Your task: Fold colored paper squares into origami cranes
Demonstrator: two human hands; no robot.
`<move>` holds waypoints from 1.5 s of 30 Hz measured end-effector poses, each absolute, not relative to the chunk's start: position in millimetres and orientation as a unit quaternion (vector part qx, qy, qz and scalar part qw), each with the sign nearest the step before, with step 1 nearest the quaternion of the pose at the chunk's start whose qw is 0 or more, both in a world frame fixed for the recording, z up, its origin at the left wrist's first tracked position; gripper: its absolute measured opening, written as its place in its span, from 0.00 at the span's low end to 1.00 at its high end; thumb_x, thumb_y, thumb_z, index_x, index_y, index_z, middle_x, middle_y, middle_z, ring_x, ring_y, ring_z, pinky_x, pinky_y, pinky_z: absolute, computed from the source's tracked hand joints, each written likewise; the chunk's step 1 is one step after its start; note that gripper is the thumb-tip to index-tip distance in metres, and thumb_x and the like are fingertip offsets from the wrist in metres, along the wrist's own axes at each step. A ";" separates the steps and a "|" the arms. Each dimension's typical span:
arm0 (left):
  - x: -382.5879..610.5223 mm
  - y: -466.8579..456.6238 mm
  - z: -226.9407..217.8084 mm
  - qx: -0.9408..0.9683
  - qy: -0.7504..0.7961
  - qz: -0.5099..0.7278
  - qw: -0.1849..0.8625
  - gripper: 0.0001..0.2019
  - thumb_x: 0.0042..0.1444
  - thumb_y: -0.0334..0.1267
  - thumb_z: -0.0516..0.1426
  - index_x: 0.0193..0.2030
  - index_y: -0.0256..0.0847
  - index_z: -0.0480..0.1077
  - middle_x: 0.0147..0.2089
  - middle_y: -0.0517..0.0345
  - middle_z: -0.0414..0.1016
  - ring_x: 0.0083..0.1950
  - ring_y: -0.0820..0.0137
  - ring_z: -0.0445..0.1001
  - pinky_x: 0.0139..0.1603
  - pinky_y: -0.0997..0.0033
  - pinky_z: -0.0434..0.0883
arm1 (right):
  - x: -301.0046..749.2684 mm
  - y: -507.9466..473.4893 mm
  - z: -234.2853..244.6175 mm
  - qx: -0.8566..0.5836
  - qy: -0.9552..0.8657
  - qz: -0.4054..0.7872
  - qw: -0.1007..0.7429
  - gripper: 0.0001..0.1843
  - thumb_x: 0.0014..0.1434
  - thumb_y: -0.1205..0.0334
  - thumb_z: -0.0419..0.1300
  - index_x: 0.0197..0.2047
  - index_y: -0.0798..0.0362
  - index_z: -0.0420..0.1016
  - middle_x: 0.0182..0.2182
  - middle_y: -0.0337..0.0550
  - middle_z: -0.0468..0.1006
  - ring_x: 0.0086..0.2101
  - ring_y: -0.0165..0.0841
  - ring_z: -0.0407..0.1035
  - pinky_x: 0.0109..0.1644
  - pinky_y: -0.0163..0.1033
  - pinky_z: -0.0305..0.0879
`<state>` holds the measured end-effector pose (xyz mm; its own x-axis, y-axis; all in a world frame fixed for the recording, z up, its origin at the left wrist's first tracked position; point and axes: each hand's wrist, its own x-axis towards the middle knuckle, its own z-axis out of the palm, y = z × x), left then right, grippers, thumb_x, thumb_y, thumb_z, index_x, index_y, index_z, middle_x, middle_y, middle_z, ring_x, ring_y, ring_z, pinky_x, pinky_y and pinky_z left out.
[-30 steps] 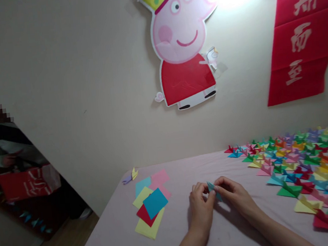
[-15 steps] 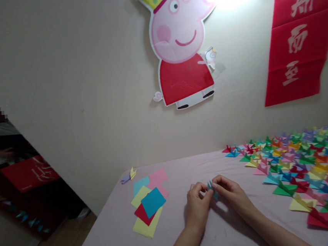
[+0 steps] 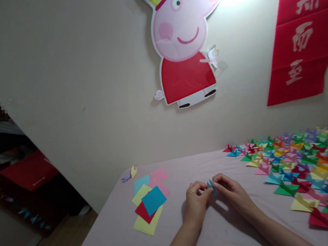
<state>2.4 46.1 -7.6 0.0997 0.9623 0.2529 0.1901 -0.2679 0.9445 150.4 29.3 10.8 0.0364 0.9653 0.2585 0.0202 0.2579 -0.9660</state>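
Between my two hands, a small folded piece of teal paper (image 3: 212,187) stands with pointed tips upward, just above the pink-covered table (image 3: 111,236). Its left side is pinched by the thumb and forefinger of my left hand (image 3: 197,201). My right hand (image 3: 231,192) grips its other side the same way, fingertips closed. The fingers partly hide the fold. To the left lie loose square sheets: a blue sheet (image 3: 154,200) on top of a red sheet (image 3: 145,213), with yellow, light blue and pink ones around them.
Rows of many-coloured folded paper cranes (image 3: 311,176) cover the table's right side. A purple and yellow folded paper pair (image 3: 130,174) lies at the far left corner. The wall behind carries a pig cutout (image 3: 188,70) and a red banner (image 3: 298,48). A person with a red board (image 3: 29,170) shows at left.
The view has shifted slightly. My hands keep their pinch on the teal paper, whose pointed tips now look a little more spread. The red board at left has tilted.
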 end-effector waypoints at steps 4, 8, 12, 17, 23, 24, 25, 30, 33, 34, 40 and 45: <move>3.4 46.1 -6.6 0.626 0.449 0.500 0.397 0.12 0.52 0.46 0.63 0.24 0.41 0.73 0.28 0.60 0.71 0.34 0.67 0.66 0.37 0.69 0.62 | 150.7 30.1 9.2 -0.439 -0.555 0.420 0.568 0.25 0.48 0.36 0.64 0.27 0.51 0.71 0.24 0.36 0.69 0.27 0.32 0.62 0.31 0.37 0.63; 3.4 46.4 -6.1 0.624 0.440 0.507 0.400 0.13 0.51 0.47 0.63 0.23 0.41 0.73 0.28 0.59 0.71 0.35 0.67 0.66 0.37 0.69 0.62 | 152.0 31.1 8.7 -0.431 -0.556 0.431 0.565 0.25 0.48 0.37 0.66 0.26 0.52 0.71 0.24 0.36 0.69 0.27 0.32 0.63 0.32 0.37 0.63; 3.3 47.6 -7.7 0.621 0.434 0.513 0.404 0.14 0.51 0.48 0.63 0.23 0.41 0.73 0.28 0.59 0.70 0.34 0.67 0.66 0.36 0.69 0.61 | 151.9 31.2 9.0 -0.418 -0.550 0.441 0.572 0.25 0.48 0.36 0.66 0.26 0.52 0.71 0.24 0.36 0.68 0.27 0.32 0.62 0.33 0.37 0.63; 2.7 47.3 -8.0 0.620 0.433 0.512 0.409 0.15 0.51 0.49 0.63 0.23 0.41 0.72 0.28 0.60 0.70 0.33 0.68 0.66 0.35 0.70 0.62 | 151.1 30.6 8.3 -0.414 -0.549 0.446 0.573 0.26 0.48 0.35 0.65 0.26 0.52 0.70 0.23 0.35 0.67 0.27 0.32 0.62 0.32 0.37 0.63; 2.2 46.1 -6.3 0.625 0.438 0.506 0.403 0.13 0.51 0.47 0.62 0.24 0.41 0.72 0.29 0.60 0.70 0.34 0.68 0.65 0.36 0.70 0.62 | 150.3 30.5 6.4 -0.403 -0.546 0.455 0.577 0.25 0.49 0.37 0.66 0.27 0.52 0.70 0.24 0.35 0.67 0.26 0.31 0.61 0.31 0.37 0.61; 2.2 45.8 -6.2 0.626 0.439 0.505 0.400 0.12 0.52 0.46 0.62 0.24 0.41 0.72 0.29 0.60 0.70 0.34 0.68 0.65 0.36 0.70 0.62 | 149.9 30.2 6.8 -0.402 -0.548 0.454 0.577 0.25 0.49 0.37 0.66 0.27 0.52 0.71 0.24 0.35 0.68 0.26 0.31 0.62 0.31 0.37 0.62; 2.1 45.5 -6.0 0.628 0.439 0.505 0.397 0.12 0.52 0.46 0.61 0.25 0.41 0.71 0.29 0.60 0.69 0.34 0.68 0.65 0.37 0.70 0.62 | 149.6 29.8 7.4 -0.400 -0.550 0.453 0.576 0.25 0.49 0.37 0.66 0.27 0.52 0.71 0.24 0.36 0.69 0.27 0.32 0.63 0.32 0.37 0.62; 2.0 43.4 -6.3 0.639 0.443 0.500 0.381 0.10 0.54 0.43 0.59 0.25 0.41 0.69 0.29 0.61 0.68 0.36 0.68 0.65 0.39 0.70 0.62 | 148.6 28.7 9.9 -0.407 -0.569 0.436 0.566 0.23 0.52 0.39 0.64 0.27 0.51 0.70 0.25 0.37 0.70 0.29 0.34 0.65 0.35 0.39 0.65; 2.3 43.4 -7.6 0.644 0.448 0.495 0.374 0.09 0.54 0.40 0.58 0.26 0.42 0.68 0.30 0.62 0.67 0.36 0.68 0.65 0.38 0.70 0.61 | 147.4 28.3 8.7 -0.421 -0.580 0.423 0.555 0.21 0.53 0.40 0.62 0.28 0.51 0.70 0.26 0.37 0.71 0.30 0.34 0.66 0.36 0.38 0.65; 2.4 43.8 -8.2 0.644 0.451 0.494 0.371 0.08 0.54 0.40 0.58 0.26 0.42 0.68 0.30 0.62 0.67 0.36 0.68 0.65 0.38 0.71 0.61 | 146.7 28.1 7.8 -0.428 -0.583 0.419 0.548 0.20 0.54 0.40 0.62 0.30 0.51 0.71 0.27 0.37 0.71 0.30 0.34 0.67 0.36 0.38 0.65; 1.7 46.8 -12.6 0.639 0.462 0.497 0.363 0.06 0.54 0.36 0.58 0.27 0.42 0.67 0.30 0.62 0.65 0.36 0.68 0.64 0.37 0.70 0.59 | 144.9 28.7 -1.4 -0.476 -0.617 0.370 0.505 0.17 0.57 0.45 0.58 0.29 0.50 0.70 0.25 0.37 0.72 0.28 0.33 0.65 0.33 0.37 0.63; 2.1 47.1 -14.9 0.622 0.460 0.500 0.388 0.05 0.54 0.38 0.59 0.30 0.41 0.69 0.31 0.62 0.66 0.36 0.68 0.65 0.37 0.71 0.61 | 149.7 30.6 -4.5 -0.503 -0.622 0.325 0.505 0.17 0.58 0.46 0.56 0.27 0.50 0.68 0.23 0.35 0.70 0.26 0.33 0.63 0.32 0.37 0.61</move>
